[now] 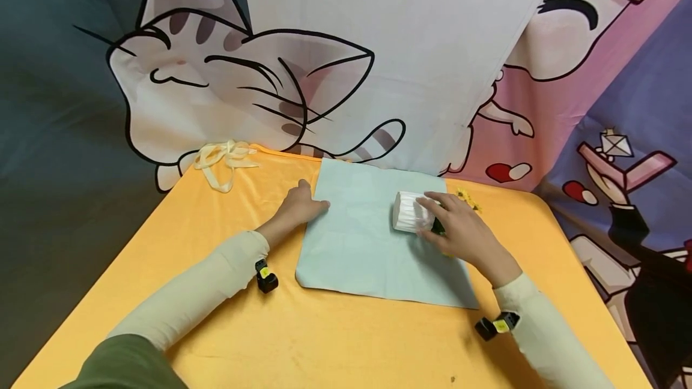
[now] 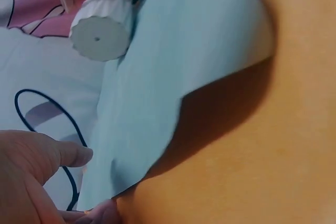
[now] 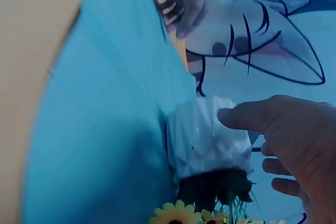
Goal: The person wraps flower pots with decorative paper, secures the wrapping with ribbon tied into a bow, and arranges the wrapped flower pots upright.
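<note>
Cartoon-printed cloth (image 1: 319, 77) fills the top of my head view, a smiling cat (image 1: 178, 98) at upper left, behind a yellow tabletop (image 1: 243, 341). Right of centre, I see the right grip (image 1: 462, 230) spread loosely about a white fluted pot (image 1: 406, 214); I cannot tell whether the fingertips touch it. That pot lies on its side on a pale blue sheet (image 1: 357, 245), base facing left, with dark green leaves (image 3: 215, 187) and yellow flowers (image 1: 468, 198) at its other end, partly behind the grip. Near the centre, the left grip (image 1: 296, 204) is spread too, beside the sheet's left edge, thumb apart from fingers. On my left wrist feed, part of the sheet rises off the tabletop. Farther out, a cream ribbon (image 1: 224, 158) lies along the tabletop's back edge, left of centre.
</note>
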Available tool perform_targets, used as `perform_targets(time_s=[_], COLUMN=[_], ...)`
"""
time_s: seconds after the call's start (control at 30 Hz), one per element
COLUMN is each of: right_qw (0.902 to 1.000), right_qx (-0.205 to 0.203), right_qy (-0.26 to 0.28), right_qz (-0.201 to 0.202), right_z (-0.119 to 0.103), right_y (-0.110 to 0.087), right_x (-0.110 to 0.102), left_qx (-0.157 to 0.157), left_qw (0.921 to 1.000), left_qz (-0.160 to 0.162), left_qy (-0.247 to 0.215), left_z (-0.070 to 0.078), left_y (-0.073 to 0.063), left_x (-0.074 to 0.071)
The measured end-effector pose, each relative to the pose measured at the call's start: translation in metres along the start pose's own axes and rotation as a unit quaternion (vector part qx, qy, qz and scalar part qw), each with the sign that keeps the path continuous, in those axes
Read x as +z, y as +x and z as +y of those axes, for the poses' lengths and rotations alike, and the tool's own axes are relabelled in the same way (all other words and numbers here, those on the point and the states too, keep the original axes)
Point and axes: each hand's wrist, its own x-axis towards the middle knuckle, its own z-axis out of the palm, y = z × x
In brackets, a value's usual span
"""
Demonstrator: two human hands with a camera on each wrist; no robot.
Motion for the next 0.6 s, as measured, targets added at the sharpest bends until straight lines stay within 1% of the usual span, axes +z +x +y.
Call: perform_targets(time_s=[0.03,0.1,0.17,0.2,0.27,0.33,0.4,0.5,0.57,0.6], right_qw=[0.9999,0.9987,0.9969,0.9960,0.9944,0.9933,0.9929,0.9925,0.9922,0.9921], right_qx=[0.007,0.022,0.032,0.036,0.042,0.043,0.044,0.044,0.050,0.053], right_qy=[0.004,0.013,0.021,0.024,0.029,0.034,0.035,0.036,0.038,0.038], right_qz=[-0.014,-0.044,-0.068,-0.078,-0.093,-0.101,-0.105,-0.108,-0.108,-0.108], right_z=[0.003,0.008,0.013,0.015,0.017,0.018,0.019,0.020,0.020,0.020], right_y=[0.004,0.011,0.016,0.018,0.019,0.020,0.021,0.022,0.023,0.024], right_x=[0.001,0.003,0.006,0.007,0.009,0.010,0.011,0.012,0.013,0.013], left_qx=[-0.011,-0.020,-0.027,-0.030,-0.033,-0.050,-0.073,-0.104,-0.112,-0.110], left_qw=[0.9998,0.9985,0.9947,0.9909,0.9802,0.9672,0.9530,0.9346,0.9247,0.9202], left_qz=[-0.004,-0.014,-0.028,-0.039,-0.064,-0.089,-0.107,-0.123,-0.132,-0.137], left_qy=[-0.013,-0.048,-0.095,-0.125,-0.184,-0.233,-0.274,-0.317,-0.339,-0.350], left_z=[0.001,0.002,0.014,0.020,0.029,0.040,0.042,0.043,0.044,0.044], left_y=[0.000,-0.002,-0.017,-0.024,-0.036,-0.047,-0.049,-0.046,-0.044,-0.043], left_x=[-0.003,-0.007,-0.016,-0.020,-0.028,-0.035,-0.038,-0.039,-0.039,-0.039])
